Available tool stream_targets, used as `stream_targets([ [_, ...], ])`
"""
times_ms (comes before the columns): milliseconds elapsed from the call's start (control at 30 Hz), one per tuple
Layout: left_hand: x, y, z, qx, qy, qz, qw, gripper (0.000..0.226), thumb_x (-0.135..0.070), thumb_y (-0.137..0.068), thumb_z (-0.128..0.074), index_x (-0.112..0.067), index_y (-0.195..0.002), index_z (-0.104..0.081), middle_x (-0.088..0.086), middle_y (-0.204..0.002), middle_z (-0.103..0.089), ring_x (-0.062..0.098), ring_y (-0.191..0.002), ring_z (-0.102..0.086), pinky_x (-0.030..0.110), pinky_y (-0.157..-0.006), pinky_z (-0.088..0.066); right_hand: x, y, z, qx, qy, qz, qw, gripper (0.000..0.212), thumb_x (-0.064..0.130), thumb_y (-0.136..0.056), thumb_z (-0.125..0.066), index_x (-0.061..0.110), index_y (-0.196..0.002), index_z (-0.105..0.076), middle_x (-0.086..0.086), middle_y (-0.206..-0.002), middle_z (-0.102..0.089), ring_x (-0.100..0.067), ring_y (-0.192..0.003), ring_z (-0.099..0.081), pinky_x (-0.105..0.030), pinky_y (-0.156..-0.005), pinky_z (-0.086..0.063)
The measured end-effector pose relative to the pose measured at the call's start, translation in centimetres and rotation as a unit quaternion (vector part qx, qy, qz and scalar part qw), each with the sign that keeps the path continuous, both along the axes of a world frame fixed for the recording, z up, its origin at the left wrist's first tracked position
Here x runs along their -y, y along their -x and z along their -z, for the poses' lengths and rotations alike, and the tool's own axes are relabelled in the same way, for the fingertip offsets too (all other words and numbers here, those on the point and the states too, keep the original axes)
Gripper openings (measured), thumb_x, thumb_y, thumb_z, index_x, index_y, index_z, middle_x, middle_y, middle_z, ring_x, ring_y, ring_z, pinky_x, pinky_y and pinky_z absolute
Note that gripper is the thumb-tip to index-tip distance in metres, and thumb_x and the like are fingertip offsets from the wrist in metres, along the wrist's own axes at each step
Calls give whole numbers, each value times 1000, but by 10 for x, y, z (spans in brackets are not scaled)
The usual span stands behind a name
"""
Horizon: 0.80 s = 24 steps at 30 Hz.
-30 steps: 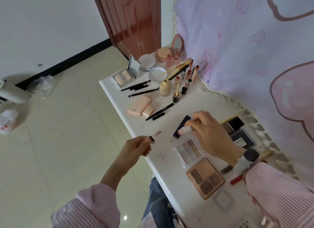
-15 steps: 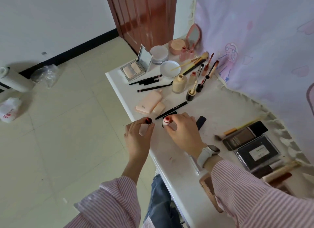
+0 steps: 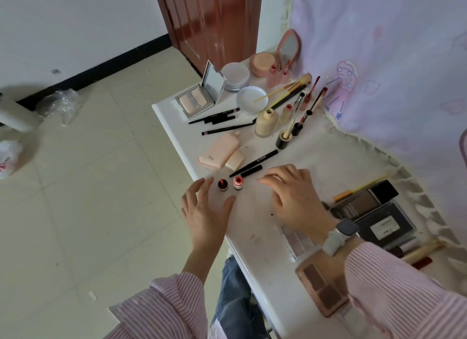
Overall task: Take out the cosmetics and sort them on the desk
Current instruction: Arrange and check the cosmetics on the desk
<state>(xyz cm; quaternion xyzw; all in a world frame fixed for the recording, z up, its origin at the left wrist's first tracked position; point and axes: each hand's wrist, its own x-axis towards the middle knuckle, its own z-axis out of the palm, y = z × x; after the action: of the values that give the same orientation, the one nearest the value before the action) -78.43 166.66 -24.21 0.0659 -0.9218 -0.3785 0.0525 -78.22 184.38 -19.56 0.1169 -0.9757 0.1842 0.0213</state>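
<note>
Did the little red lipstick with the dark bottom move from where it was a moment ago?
Yes. The dark-based lipstick left the left hand and now stands on the desk, beside the coral lipstick, just below the black pencil.

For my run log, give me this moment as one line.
left hand: open, beside dark lip tube | right hand: open, empty | coral lip tube: upright on desk

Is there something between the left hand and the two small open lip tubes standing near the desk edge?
Nothing visible. The left hand is open just beside the dark tube; the coral tube stands right of it.
</note>
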Motion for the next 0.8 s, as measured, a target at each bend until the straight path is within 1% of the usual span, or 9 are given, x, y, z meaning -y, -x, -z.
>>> stream_targets([
  [100, -2, -18, 0, 36, 21, 4, 999, 67, -27, -75, -74, -7, -133, -46, 12, -137, -44, 30, -126, -38, 45, -102, -31, -28, -1, 0, 76, -126, -62, 987, 46, 1, -73, -52, 17, -116, -58, -5, -132, -45, -30, -130, -32, -49, -97, -23],
  [167, -5, -29, 1, 63, 18, 21, 998, 70, -28, -80, -69, -6, -138, -37, 8, -145, -35, 25, -134, -31, 41, -107, -26, -39, 0, 3, 132, -149, -83, 977, 48, 6, -82, -45, 24, -127, -46, 1, -142, -29, -21, -137, -11, -43, -105, -11],
  [267, -7, -42, 2, 78, 15, 40, 996, 70, -27, -84, -65, -6, -141, -32, 5, -151, -26, 20, -139, -25, 34, -109, -21, -42, 1, 5, 144, -136, -93, 976, 41, 11, -88, -45, 24, -126, -43, 2, -138, -31, -19, -131, -19, -38, -104, -17],
  [400, -3, -50, -6, 55, 1, 43, 998, 59, -21, -83, -67, -4, -134, -42, 9, -142, -40, 25, -132, -36, 40, -107, -29, -39, 1, 3, 67, -117, -76, 988, 27, 20, -91, -52, 16, -117, -55, -5, -123, -45, -24, -117, -39, -37, -96, -26],
  [500, -1, -53, -14, -12, -32, 47, 998, 44, -15, -80, -70, -3, -120, -55, 8, -122, -53, 27, -115, -51, 39, -97, -40, -27, -10, -10, 9, 90, 44, 995, 19, 10, -82, -64, 7, -100, -61, -8, -97, -54, -21, -95, -51, -29, -82, -38],
  [567, -3, -57, -25, -1, -97, 81, 992, 38, -24, -84, -65, -12, -119, -54, -2, -117, -51, 14, -108, -53, 31, -92, -46, -18, -22, -26, 89, 326, 133, 932, 13, 7, -82, -63, 16, -89, -58, 5, -80, -57, -1, -77, -54, -11, -69, -40],
  [633, -6, -60, -36, 38, -152, 140, 978, 40, -44, -86, -57, -28, -121, -46, -8, -114, -51, -1, -100, -53, 14, -84, -45, -8, -33, -38, 206, 475, 165, 839, 17, 5, -83, -60, 21, -87, -56, 10, -73, -61, 5, -63, -56, -7, -58, -43],
  [700, -9, -64, -42, 61, -167, 182, 967, 50, -57, -79, -51, -37, -122, -36, -13, -107, -53, -4, -95, -53, 5, -75, -43, -3, -43, -41, 263, 503, 153, 809, 14, 2, -85, -58, 15, -88, -56, 4, -71, -62, 2, -58, -57, -10, -54, -44],
  [800, -6, -65, -47, 42, -160, 184, 969, 58, -58, -74, -51, -31, -124, -37, -20, -101, -51, 2, -87, -55, 8, -69, -45, 1, -53, -41, 290, 513, 156, 793, 7, 4, -86, -56, 11, -87, -56, 0, -62, -60, -3, -52, -52, -13, -52, -42],
])
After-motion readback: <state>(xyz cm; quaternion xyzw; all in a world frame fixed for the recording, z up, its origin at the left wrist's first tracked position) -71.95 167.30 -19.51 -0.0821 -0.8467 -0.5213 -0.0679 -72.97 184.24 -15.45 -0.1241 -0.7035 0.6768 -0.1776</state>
